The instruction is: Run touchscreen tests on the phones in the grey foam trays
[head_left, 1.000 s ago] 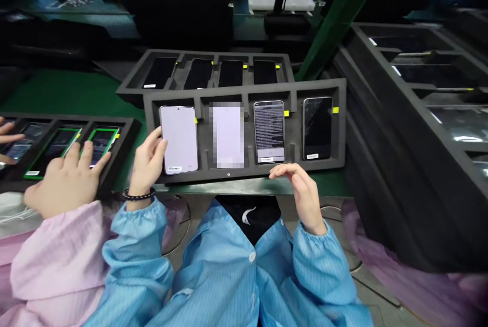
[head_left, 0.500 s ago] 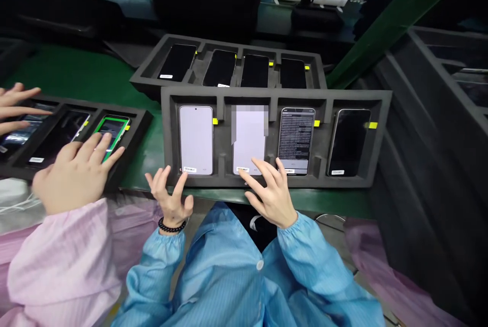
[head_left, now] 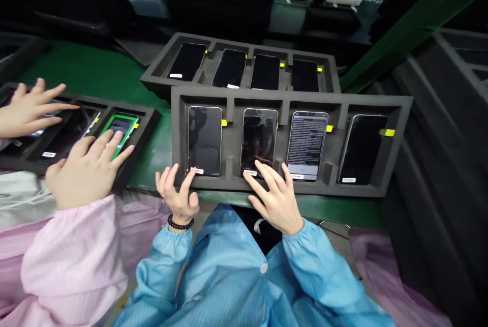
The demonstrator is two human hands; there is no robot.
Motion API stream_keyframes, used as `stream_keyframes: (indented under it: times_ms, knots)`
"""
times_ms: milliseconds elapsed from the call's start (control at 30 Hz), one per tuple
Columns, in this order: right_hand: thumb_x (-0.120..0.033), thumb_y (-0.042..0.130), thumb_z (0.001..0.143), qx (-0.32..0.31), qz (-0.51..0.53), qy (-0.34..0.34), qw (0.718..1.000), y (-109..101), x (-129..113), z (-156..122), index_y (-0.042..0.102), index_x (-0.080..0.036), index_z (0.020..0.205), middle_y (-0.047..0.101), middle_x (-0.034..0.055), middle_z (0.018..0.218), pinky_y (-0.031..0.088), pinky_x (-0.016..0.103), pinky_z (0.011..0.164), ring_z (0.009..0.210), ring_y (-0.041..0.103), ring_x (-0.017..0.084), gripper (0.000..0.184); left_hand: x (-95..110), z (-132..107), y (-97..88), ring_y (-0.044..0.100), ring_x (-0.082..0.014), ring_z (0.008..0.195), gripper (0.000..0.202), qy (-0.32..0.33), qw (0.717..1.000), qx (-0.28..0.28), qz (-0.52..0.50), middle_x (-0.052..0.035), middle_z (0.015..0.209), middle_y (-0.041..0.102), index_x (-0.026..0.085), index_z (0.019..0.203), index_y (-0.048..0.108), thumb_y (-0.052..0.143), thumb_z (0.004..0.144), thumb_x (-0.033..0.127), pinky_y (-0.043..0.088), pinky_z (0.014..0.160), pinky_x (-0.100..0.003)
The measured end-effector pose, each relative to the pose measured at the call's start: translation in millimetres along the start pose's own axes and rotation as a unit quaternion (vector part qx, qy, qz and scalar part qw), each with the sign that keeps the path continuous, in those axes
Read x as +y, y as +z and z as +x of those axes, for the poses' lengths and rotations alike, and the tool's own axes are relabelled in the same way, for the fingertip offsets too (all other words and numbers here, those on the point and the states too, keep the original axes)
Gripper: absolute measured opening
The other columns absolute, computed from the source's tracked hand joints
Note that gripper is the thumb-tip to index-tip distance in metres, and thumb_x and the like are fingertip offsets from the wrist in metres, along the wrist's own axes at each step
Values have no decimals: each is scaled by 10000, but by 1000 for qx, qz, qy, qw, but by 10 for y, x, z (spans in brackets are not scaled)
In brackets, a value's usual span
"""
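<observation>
A grey foam tray (head_left: 400, 113) lies in front of me with several phones in its slots. My left hand (head_left: 177, 196) is open, its fingertips touching the bottom edge of the leftmost phone (head_left: 205, 140), whose screen is dark. My right hand (head_left: 273, 194) is open too, fingers spread on the bottom of the second phone (head_left: 259, 136), also dark. The third phone (head_left: 308, 143) shows lines of text. The fourth phone (head_left: 363, 148) is dark. Neither hand holds anything.
A second foam tray (head_left: 160, 67) of dark phones lies behind the first. On my left, a co-worker in pink sleeves has one hand (head_left: 86, 167) on a green-framed phone (head_left: 121, 128) in another tray. Large dark trays (head_left: 450, 128) rise on the right. The belt (head_left: 87, 70) is green.
The two left phones' screens went from white to dark. My left hand let go of the leftmost phone and dropped to its bottom edge; my right hand moved onto the second phone.
</observation>
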State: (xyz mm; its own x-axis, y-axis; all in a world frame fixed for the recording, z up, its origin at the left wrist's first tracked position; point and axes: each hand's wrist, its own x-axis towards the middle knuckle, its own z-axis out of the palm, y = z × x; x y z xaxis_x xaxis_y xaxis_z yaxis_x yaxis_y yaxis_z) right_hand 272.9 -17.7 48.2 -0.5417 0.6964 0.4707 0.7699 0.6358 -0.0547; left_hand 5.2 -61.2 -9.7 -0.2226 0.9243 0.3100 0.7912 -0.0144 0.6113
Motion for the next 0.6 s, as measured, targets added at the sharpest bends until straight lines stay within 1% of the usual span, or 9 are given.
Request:
stream_keyframes:
  times_ms: [133,200,267,333,433,500,533,600]
  knots:
    - [-324,511,1025,6,1,0,1000,6,-2,5,644,-231,1360,612,120,1482,217,516,1289,1315,584,252,372,13,-10,13,52,-373,1604,519,-28,1000,3,-6,46,1703,164,447,1442,491,519,931,362,23,1307,-612]
    - [-325,517,1022,2,2,3,1000,12,0,-1,640,-238,1368,608,109,1489,234,524,1284,1312,586,253,377,40,-9,2,60,-382,1600,531,-29,1000,1,3,45,1702,165,453,1449,484,518,929,350,40,1303,-619]
    - [-328,525,1019,-2,4,5,1000,19,2,-11,631,-247,1383,598,104,1501,246,530,1280,1313,587,255,387,68,-4,-19,75,-396,1596,516,-37,999,-2,6,44,1696,178,450,1440,504,523,929,381,60,1305,-611]
    - [-326,534,1015,-4,4,6,1000,22,4,-20,629,-254,1385,591,102,1509,254,535,1277,1308,592,257,389,83,4,-49,76,-403,1594,498,-50,999,-10,3,44,1687,202,452,1420,528,534,924,406,70,1305,-612]
    - [-320,539,1012,-6,2,7,1000,17,2,-23,619,-262,1398,590,97,1510,265,542,1273,1300,597,261,398,76,18,-94,30,-420,1593,528,-55,998,-40,-12,44,1683,209,470,1424,507,565,907,380,46,1292,-650]
    - [-318,530,1016,-6,1,7,1000,10,0,-19,611,-260,1406,588,97,1512,264,540,1273,1297,599,259,402,66,23,-106,19,-432,1592,518,-57,997,-57,-14,40,1685,204,459,1416,513,570,905,389,41,1286,-661]
    - [-320,522,1020,-5,1,6,1000,8,0,-16,605,-257,1410,587,100,1513,259,537,1275,1296,600,257,404,63,23,-105,26,-438,1591,500,-59,997,-56,-13,34,1686,204,442,1404,529,570,907,405,50,1285,-658]
    - [-323,507,1029,3,4,5,1000,4,-1,-9,606,-242,1404,596,109,1502,247,525,1280,1296,599,251,397,64,17,-88,61,-441,1590,479,-57,998,-35,-6,17,1688,206,408,1390,541,561,911,422,83,1285,-646]
